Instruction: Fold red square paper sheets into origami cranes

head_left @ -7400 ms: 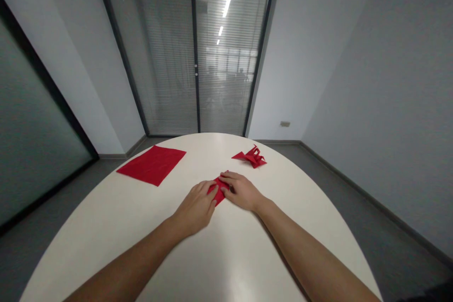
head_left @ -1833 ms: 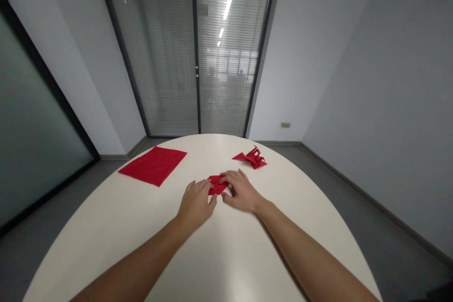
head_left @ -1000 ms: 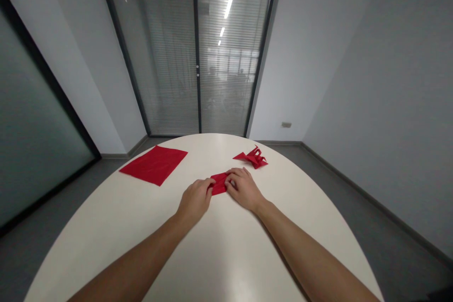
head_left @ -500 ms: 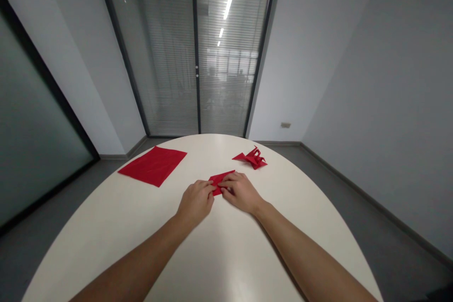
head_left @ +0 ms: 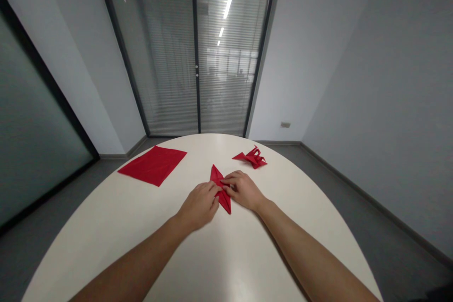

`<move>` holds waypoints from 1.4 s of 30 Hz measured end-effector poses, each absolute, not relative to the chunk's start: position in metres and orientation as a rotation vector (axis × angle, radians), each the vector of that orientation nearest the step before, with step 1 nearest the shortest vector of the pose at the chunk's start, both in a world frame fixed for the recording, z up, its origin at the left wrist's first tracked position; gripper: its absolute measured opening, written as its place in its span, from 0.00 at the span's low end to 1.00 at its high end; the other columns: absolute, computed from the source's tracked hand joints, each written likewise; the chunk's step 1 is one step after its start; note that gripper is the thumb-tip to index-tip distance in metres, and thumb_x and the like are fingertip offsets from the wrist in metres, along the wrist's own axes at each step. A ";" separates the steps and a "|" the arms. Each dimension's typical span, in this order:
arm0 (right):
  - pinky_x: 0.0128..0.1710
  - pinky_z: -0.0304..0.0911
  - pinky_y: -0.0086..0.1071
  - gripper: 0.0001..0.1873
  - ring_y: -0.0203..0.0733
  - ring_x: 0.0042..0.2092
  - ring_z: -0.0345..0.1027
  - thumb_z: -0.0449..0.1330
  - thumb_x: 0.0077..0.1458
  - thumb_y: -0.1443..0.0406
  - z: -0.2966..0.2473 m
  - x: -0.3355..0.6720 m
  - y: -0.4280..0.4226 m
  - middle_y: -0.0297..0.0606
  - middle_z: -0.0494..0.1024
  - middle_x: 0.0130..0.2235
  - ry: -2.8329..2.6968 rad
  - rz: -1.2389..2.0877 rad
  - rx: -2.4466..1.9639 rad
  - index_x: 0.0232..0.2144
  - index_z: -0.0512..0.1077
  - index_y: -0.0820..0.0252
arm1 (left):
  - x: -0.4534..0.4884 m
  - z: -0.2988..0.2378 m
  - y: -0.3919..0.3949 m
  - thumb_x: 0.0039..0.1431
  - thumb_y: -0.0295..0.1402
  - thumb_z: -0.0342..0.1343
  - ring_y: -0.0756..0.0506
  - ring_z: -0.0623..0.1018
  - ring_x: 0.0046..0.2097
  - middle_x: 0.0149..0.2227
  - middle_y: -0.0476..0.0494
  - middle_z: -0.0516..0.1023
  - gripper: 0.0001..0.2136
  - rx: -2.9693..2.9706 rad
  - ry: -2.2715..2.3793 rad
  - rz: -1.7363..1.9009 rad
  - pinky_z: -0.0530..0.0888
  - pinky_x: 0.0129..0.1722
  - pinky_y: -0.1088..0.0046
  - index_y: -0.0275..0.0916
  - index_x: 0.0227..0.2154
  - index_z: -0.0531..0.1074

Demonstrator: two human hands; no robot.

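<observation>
Between my hands is a piece of red folded paper (head_left: 225, 201), a narrow pointed shape with one tip toward the far side of the table and the other toward me. My left hand (head_left: 198, 205) has its fingers closed on the paper's left edge. From the right, my right hand (head_left: 246, 192) pinches the paper near its middle. Fingers cover part of the folds. Beyond my right hand sits a red origami figure (head_left: 253, 157) with thin, upright folded points. Over to the left lies a flat square sheet of red paper (head_left: 154, 166).
Everything rests on a round white table (head_left: 116, 231). Behind it stand glass panels (head_left: 170, 56) with blinds and a dark frame. A plain wall (head_left: 318, 56) is on the right, with a socket plate (head_left: 285, 124) low down.
The folded paper has turned from lying crosswise to pointing away from and toward me, showing a longer pointed shape. Both hands have shifted slightly around it.
</observation>
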State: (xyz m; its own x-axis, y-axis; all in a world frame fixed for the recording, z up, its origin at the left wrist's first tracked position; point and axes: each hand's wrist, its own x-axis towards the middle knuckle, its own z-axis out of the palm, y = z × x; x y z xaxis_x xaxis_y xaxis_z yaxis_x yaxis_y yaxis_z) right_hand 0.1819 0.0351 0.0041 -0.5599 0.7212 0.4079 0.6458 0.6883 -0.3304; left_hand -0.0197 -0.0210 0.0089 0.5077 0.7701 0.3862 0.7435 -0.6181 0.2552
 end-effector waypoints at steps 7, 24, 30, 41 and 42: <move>0.60 0.59 0.46 0.18 0.51 0.57 0.67 0.62 0.58 0.64 0.006 0.183 0.034 0.42 0.79 0.53 -2.461 0.248 -0.896 0.51 0.78 0.56 | -0.019 0.009 -0.021 0.65 0.28 0.49 0.40 0.75 0.53 0.52 0.40 0.78 0.14 2.669 1.430 0.743 0.71 0.56 0.59 0.39 0.50 0.73; 0.56 0.60 0.43 0.15 0.45 0.51 0.71 0.60 0.56 0.69 0.010 0.185 0.031 0.38 0.81 0.47 -2.414 0.287 -0.764 0.45 0.79 0.53 | -0.026 0.005 -0.017 0.65 0.34 0.51 0.36 0.73 0.55 0.57 0.38 0.76 0.16 2.609 1.765 0.659 0.68 0.53 0.55 0.39 0.52 0.75; 0.51 0.61 0.40 0.10 0.45 0.46 0.73 0.65 0.58 0.60 0.016 0.179 0.026 0.38 0.82 0.41 -2.456 0.229 -0.795 0.41 0.80 0.54 | -0.026 0.007 -0.014 0.65 0.36 0.53 0.35 0.73 0.53 0.54 0.36 0.77 0.15 2.607 1.775 0.652 0.68 0.53 0.54 0.38 0.50 0.77; 0.45 0.59 0.37 0.08 0.43 0.41 0.71 0.61 0.60 0.68 0.018 0.177 0.029 0.36 0.82 0.35 -2.418 0.141 -0.962 0.31 0.79 0.56 | -0.034 0.008 -0.005 0.66 0.30 0.51 0.40 0.76 0.47 0.44 0.41 0.81 0.11 2.562 1.746 0.745 0.70 0.49 0.61 0.41 0.42 0.79; 0.45 0.59 0.37 0.08 0.43 0.41 0.71 0.61 0.60 0.68 0.018 0.178 0.029 0.36 0.82 0.34 -2.418 0.139 -0.971 0.31 0.79 0.56 | -0.034 0.009 -0.004 0.66 0.29 0.50 0.40 0.76 0.46 0.43 0.42 0.81 0.11 2.558 1.737 0.754 0.70 0.48 0.62 0.41 0.41 0.79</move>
State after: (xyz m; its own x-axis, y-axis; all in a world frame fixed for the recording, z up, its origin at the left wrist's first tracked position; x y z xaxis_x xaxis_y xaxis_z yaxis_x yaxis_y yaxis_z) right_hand 0.1775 0.0289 0.0177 -0.6040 0.6688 0.4335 0.6147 0.7371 -0.2807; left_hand -0.0341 -0.0045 0.0085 0.2922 0.8674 0.4027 0.8867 -0.4035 0.2257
